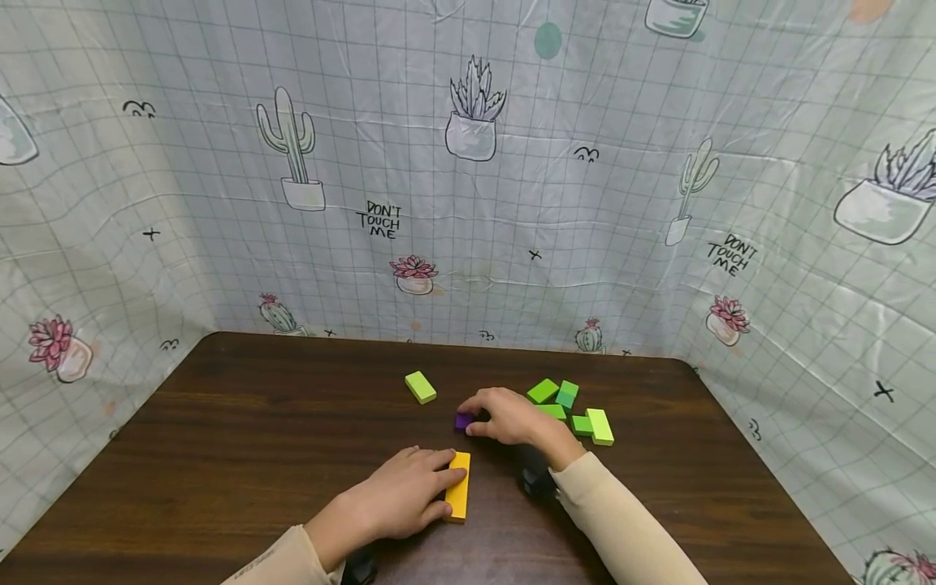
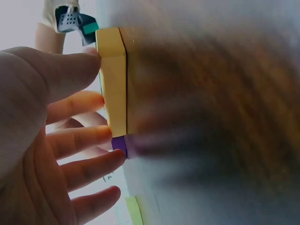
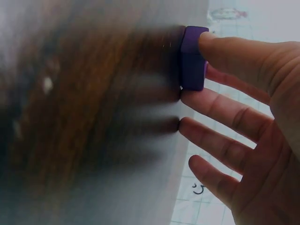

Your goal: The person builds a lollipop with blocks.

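Observation:
A yellow rectangular block (image 1: pixel 459 487) lies flat on the dark wooden table. My left hand (image 1: pixel 398 491) rests on it, thumb near the block's close end and fingers spread fairly straight over its upper side. Just beyond it is a small purple block (image 1: pixel 462 421), partly covered by my right hand (image 1: pixel 508 418). In the right wrist view, the thumb and fingertips pinch the purple block (image 3: pixel 193 63), while the other fingers extend beside it. From the left wrist view, the purple block (image 2: pixel 119 145) appears past the yellow block's far end (image 2: pixel 115 93).
A light green block (image 1: pixel 420 387) lies alone farther back, left of the purple one. Several green blocks, among them a lime one (image 1: pixel 600 426), are grouped right of my right hand. A patterned cloth (image 1: pixel 439 244) hangs behind the table (image 1: pixel 256 406).

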The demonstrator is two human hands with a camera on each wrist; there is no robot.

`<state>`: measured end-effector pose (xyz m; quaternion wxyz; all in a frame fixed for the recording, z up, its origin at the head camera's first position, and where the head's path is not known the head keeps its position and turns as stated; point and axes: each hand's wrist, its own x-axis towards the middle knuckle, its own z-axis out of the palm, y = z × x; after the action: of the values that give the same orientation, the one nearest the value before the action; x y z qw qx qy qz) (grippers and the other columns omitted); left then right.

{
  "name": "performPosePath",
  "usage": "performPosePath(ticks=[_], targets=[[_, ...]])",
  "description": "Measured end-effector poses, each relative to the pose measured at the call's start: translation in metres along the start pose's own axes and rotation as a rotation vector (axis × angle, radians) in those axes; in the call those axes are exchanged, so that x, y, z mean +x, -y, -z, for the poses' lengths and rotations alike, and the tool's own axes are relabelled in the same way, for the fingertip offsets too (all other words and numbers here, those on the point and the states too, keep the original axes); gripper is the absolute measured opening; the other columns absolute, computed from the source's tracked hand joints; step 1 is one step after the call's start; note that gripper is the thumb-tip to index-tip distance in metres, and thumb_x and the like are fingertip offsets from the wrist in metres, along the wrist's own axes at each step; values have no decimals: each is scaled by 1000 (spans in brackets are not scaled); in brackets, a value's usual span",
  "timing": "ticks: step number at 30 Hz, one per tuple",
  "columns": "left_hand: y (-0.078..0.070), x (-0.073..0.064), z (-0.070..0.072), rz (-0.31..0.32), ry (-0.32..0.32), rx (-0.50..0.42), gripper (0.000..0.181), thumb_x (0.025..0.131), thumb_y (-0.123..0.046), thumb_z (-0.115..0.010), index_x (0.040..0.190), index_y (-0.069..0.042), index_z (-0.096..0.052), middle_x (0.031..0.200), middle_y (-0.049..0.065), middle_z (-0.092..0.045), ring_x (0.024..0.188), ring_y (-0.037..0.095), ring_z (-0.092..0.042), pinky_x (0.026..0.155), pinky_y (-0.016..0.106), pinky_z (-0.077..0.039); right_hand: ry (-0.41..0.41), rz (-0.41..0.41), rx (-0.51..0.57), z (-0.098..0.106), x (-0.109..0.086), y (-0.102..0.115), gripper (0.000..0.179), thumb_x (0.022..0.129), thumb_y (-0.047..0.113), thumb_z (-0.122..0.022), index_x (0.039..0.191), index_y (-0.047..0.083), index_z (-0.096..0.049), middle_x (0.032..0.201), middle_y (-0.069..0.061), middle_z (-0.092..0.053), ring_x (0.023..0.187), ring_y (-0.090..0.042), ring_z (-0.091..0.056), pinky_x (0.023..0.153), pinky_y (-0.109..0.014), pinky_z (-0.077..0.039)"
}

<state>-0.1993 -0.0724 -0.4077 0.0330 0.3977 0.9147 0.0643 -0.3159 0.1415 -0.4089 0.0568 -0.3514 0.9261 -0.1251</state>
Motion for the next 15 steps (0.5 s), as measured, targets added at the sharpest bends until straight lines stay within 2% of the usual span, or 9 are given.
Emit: performPosePath(ticks=[6,15], targets=[[-5,-4,-3,-7,-9,5,54,94,-44,-57,139,-14,-51,143,8,-46,128,25,-46,105,46,-37,-9,26,25,-3,-8,4,33,91,28,-67,122,17,-67,113,4,-64,100,-11,-58,88,-33,-48],[-7,-8,-6,-20,-40,6,55,93,-44,-59,138,-13,-53,142,10,-46,127,27,-46,103,44,-38,-10,58,27,-5,-13,9,32,91,26,-66,122,17,-67,111,5,-65,98,-9,-58,89,-31,-49]])
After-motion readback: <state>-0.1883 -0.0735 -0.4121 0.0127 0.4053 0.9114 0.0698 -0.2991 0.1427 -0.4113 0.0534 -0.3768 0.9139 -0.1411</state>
